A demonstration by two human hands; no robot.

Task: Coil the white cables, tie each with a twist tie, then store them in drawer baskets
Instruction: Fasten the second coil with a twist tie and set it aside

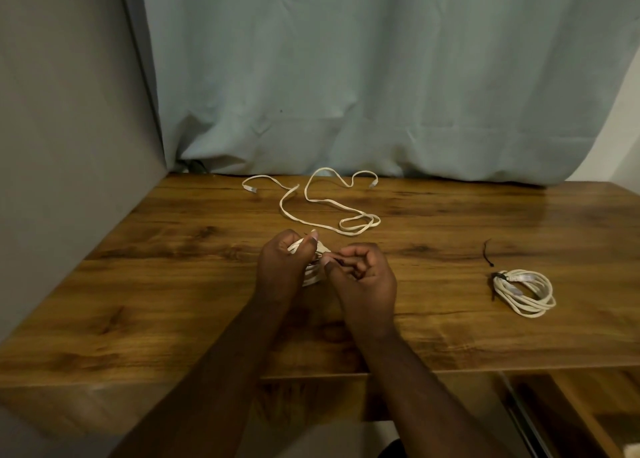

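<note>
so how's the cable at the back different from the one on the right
The back cable lies loose and sprawled in open bends across the table; the right cable is wound into a compact coil. The back cable has no tie on it, while the right cable is bound with a dark twist tie. Both are white, lie on the table, and neither hand touches them.

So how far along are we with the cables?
One coiled cable lies tied with a black tie at the right of the table. A second coil is in hand: the left hand grips it while the right hand pinches at it, seemingly tying it. The loose cable at the back is still uncoiled, a spare tie lies waiting, and nothing is stored yet.
</note>
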